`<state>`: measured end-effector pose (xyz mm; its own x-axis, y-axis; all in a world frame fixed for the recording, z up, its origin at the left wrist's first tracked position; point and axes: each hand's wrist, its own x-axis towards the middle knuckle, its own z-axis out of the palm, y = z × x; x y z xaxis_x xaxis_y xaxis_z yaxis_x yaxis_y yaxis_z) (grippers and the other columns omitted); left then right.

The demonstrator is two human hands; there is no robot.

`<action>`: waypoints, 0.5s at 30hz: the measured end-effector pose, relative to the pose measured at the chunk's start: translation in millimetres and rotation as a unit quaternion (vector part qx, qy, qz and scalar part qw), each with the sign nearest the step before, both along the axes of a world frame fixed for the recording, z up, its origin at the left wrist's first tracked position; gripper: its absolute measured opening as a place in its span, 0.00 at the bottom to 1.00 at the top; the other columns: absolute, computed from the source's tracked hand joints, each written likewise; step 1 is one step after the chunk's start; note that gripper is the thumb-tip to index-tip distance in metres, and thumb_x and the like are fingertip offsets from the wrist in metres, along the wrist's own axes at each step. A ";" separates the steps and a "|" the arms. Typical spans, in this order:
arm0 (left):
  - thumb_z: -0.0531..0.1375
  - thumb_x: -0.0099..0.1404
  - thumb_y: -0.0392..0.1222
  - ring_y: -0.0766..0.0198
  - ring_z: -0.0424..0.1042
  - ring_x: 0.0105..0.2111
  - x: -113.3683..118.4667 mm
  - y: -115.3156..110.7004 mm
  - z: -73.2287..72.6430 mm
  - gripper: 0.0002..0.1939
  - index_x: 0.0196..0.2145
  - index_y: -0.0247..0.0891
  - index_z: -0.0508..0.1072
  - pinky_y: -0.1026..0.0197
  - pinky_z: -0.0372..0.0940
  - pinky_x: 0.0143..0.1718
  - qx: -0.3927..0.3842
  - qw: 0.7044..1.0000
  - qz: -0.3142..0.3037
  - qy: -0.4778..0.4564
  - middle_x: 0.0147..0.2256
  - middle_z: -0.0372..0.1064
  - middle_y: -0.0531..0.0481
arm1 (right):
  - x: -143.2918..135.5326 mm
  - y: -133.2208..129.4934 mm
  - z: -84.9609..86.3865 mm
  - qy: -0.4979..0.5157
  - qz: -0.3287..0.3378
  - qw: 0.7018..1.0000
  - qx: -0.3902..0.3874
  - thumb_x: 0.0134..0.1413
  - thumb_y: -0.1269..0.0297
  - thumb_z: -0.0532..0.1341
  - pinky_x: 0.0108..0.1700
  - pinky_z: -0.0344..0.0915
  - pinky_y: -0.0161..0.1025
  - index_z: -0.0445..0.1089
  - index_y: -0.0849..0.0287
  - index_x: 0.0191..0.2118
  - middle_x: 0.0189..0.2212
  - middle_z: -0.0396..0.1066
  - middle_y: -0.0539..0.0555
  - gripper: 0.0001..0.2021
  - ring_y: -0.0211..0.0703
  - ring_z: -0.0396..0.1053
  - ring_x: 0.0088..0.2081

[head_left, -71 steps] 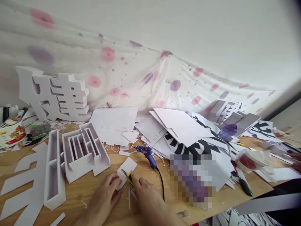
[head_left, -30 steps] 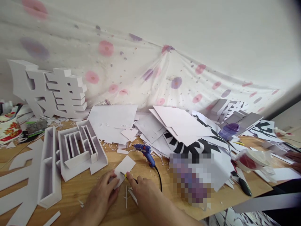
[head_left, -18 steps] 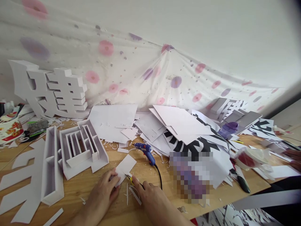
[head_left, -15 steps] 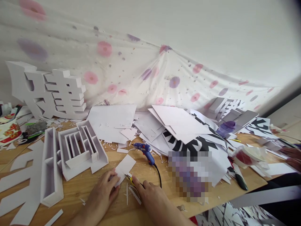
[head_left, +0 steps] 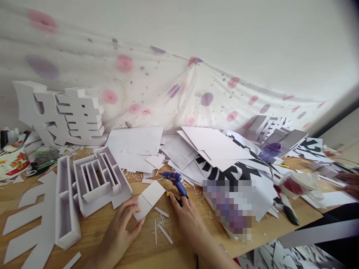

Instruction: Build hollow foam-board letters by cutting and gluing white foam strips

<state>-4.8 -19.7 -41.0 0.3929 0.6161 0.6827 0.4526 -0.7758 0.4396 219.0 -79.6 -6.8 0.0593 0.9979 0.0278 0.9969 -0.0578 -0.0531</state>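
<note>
My left hand (head_left: 122, 226) pinches a small piece of white foam board (head_left: 154, 191) by its lower left edge, thumb below and fingers above. A thin straight cut line crosses the board. Over the wood, my right hand (head_left: 189, 218) is closed around a yellow and black craft knife (head_left: 169, 195), most of which its fingers hide. Just beyond that hand lies a blue glue gun (head_left: 173, 177). Narrow white offcuts (head_left: 165, 233) are scattered on the table between my hands.
Hollow white letter frames (head_left: 67, 209) stand at the left, with a finished white character (head_left: 78, 116) behind. Stacked white sheets (head_left: 215, 145) lie at the back. A blurred-out patch, a plastic-wrapped bowl (head_left: 297, 185) and another person's hand (head_left: 349, 179) are to the right.
The knife has moved off the board to the right with my right hand. My left hand has raised and turned the board slightly, and a cut line now shows across it.
</note>
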 end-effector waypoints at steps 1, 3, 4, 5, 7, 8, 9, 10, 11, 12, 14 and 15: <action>0.56 0.60 0.35 0.58 0.69 0.47 -0.4 -1.0 2.3 0.07 0.37 0.41 0.65 0.58 0.67 0.46 0.005 1.000 -0.002 -0.004 0.42 0.66 0.45 | -1.5 3.5 -1.2 0.020 0.001 1.000 0.016 0.47 0.81 0.55 0.47 0.65 0.47 0.58 0.54 0.60 0.45 0.67 0.62 0.32 0.54 0.65 0.47; 0.56 0.60 0.33 0.58 0.68 0.48 -1.0 -3.3 5.9 0.08 0.38 0.41 0.64 0.58 0.67 0.46 0.004 1.000 -0.004 -0.011 0.43 0.66 0.45 | -6.7 8.6 -1.6 0.096 0.012 0.993 0.067 0.50 0.74 0.58 0.51 0.61 0.50 0.61 0.56 0.57 0.46 0.67 0.62 0.26 0.57 0.62 0.50; 0.56 0.60 0.33 0.58 0.67 0.49 -1.1 -4.5 7.1 0.08 0.38 0.41 0.64 0.58 0.67 0.46 0.001 1.000 -0.006 -0.012 0.43 0.65 0.44 | -10.6 10.4 -1.2 0.157 0.019 0.983 0.097 0.51 0.70 0.59 0.52 0.60 0.51 0.61 0.57 0.57 0.47 0.66 0.62 0.26 0.57 0.61 0.51; 0.56 0.60 0.33 0.58 0.67 0.49 -1.1 -5.5 7.8 0.09 0.39 0.41 0.64 0.57 0.66 0.47 -0.002 1.000 -0.010 -0.012 0.44 0.65 0.44 | -15.5 12.1 -0.8 0.236 0.023 0.964 0.122 0.52 0.66 0.59 0.52 0.60 0.51 0.59 0.57 0.58 0.47 0.67 0.61 0.26 0.55 0.62 0.50; 0.56 0.60 0.33 0.57 0.66 0.50 -0.7 -6.6 7.8 0.10 0.40 0.41 0.63 0.56 0.66 0.48 -0.009 1.000 -0.017 -0.009 0.45 0.65 0.44 | -27.9 16.2 -1.3 0.435 0.025 0.889 0.142 0.55 0.60 0.56 0.46 0.65 0.48 0.53 0.56 0.59 0.42 0.69 0.58 0.26 0.50 0.67 0.44; 0.57 0.60 0.34 0.56 0.66 0.50 -0.2 -6.6 6.8 0.12 0.42 0.41 0.63 0.56 0.66 0.48 -0.011 1.000 -0.017 -0.008 0.46 0.65 0.43 | -35.0 18.8 -2.6 0.537 0.018 0.832 0.138 0.57 0.56 0.54 0.41 0.67 0.45 0.53 0.55 0.58 0.38 0.70 0.56 0.24 0.47 0.69 0.39; 0.57 0.60 0.35 0.55 0.66 0.51 0.4 -6.2 5.1 0.14 0.44 0.41 0.62 0.55 0.66 0.49 -0.012 1.000 -0.013 -0.008 0.47 0.64 0.43 | -42.3 21.9 -4.7 0.627 0.009 0.768 0.131 0.57 0.53 0.54 0.36 0.68 0.42 0.55 0.54 0.55 0.35 0.70 0.54 0.22 0.45 0.70 0.35; 0.57 0.59 0.36 0.55 0.66 0.51 1.1 -5.6 2.5 0.18 0.47 0.41 0.61 0.54 0.66 0.49 -0.013 1.000 -0.005 -0.009 0.48 0.64 0.42 | -49.3 25.3 -7.4 0.698 -0.005 0.706 0.122 0.54 0.50 0.55 0.32 0.68 0.40 0.57 0.54 0.50 0.33 0.70 0.52 0.21 0.43 0.70 0.32; 0.57 0.59 0.37 0.54 0.66 0.51 1.8 -4.8 -0.6 0.21 0.51 0.41 0.59 0.54 0.67 0.49 -0.014 1.000 0.006 -0.009 0.49 0.64 0.41 | -55.7 28.8 -10.6 0.748 -0.021 0.655 0.110 0.51 0.48 0.58 0.28 0.68 0.38 0.58 0.54 0.46 0.31 0.70 0.51 0.21 0.42 0.69 0.30; 0.57 0.59 0.38 0.54 0.67 0.50 2.4 -3.8 -4.2 0.25 0.54 0.41 0.57 0.54 0.67 0.48 -0.016 1.000 0.019 -0.006 0.50 0.64 0.40 | -61.1 32.2 -14.2 0.782 -0.034 0.615 0.096 0.46 0.47 0.61 0.26 0.67 0.37 0.58 0.54 0.42 0.30 0.69 0.50 0.22 0.41 0.69 0.28; 0.57 0.60 0.40 0.53 0.70 0.47 3.2 -1.8 -11.5 0.29 0.57 0.40 0.52 0.55 0.70 0.44 -0.022 0.999 0.045 0.005 0.50 0.66 0.40 | -68.5 37.7 -21.0 0.821 -0.055 0.564 0.074 0.38 0.46 0.66 0.23 0.65 0.36 0.58 0.55 0.37 0.27 0.69 0.48 0.25 0.39 0.68 0.24; 0.56 0.60 0.42 0.53 0.72 0.46 3.3 -0.9 -14.5 0.31 0.59 0.39 0.51 0.55 0.71 0.43 -0.023 0.998 0.056 0.010 0.50 0.67 0.39 | -70.4 39.7 -23.9 0.832 -0.065 0.547 0.065 0.34 0.46 0.68 0.22 0.65 0.35 0.58 0.55 0.35 0.26 0.68 0.47 0.26 0.39 0.67 0.23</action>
<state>-1.5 -20.6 -55.5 0.3325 0.6872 0.6459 0.5452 -0.6989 0.4630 148.6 -39.9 -30.8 0.1804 0.9781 -0.1033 -0.4496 -0.0114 -0.8932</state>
